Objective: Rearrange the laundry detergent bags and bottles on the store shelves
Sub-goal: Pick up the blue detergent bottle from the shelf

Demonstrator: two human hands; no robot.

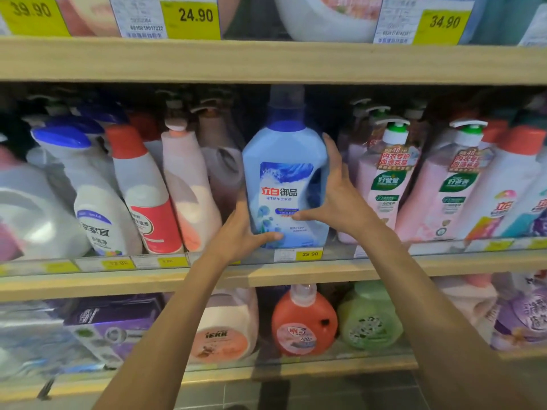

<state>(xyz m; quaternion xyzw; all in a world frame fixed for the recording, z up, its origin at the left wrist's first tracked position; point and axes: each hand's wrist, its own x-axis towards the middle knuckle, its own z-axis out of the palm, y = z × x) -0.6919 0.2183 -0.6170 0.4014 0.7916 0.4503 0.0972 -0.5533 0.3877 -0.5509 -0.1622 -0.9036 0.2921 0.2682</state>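
- Left hand (245,229) grips the blue detergent bottle (285,179) at its lower left edge, thumb across the label.
- Right hand (340,199) clasps its right side, fingers pointing up.
- Bottle stands upright on the middle shelf (296,276), long axis vertical, cap up, label facing outward, above the 29.90 price tag (309,254).
- Pink pump bottles (384,187) stand just to its right.

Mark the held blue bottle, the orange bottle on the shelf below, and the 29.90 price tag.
blue bottle (279,192): head view, front label.
orange bottle (305,313): head view, upper body.
29.90 price tag (309,254): head view, yellow price field.
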